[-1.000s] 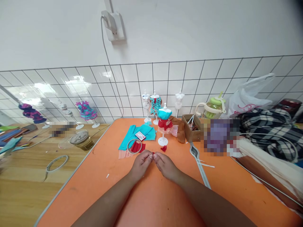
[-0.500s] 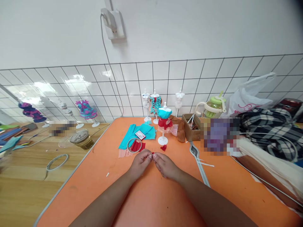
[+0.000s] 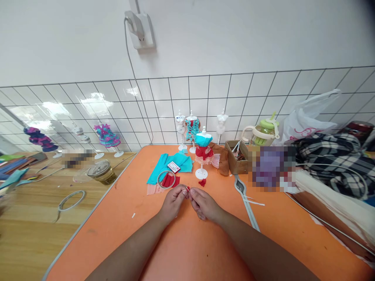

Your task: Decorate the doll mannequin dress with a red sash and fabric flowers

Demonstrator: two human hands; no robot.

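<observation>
Two hands of yours, left hand [image 3: 174,201] and right hand [image 3: 205,203], are pinching at one tiny red scrap [image 3: 188,189], which is sitting right between your fingertips, just above the orange table [image 3: 111,234]. Both thumb-and-finger pinches are looking closed on it, though your fingers are hiding most of the thing. What's changing: over the last second a bit more red is showing, a thin pale sliver is peeking out by your left fingertips (needle maybe, too small to tell), and your right hand's lower fingers are hanging looser underneath. To me that's reading as fine work with the scrap being turned or worked, nowhere near being put down. Further out, nothing's really moving: another small red piece [image 3: 202,182] is lying just beyond your hands, the dressed mannequin [image 3: 204,146] is standing upright behind that, folded red cloth [image 3: 167,180] is lying under the ring [image 3: 158,180] to the left, and the turquoise cloth [image 3: 184,163] is spreading out behind.
</observation>
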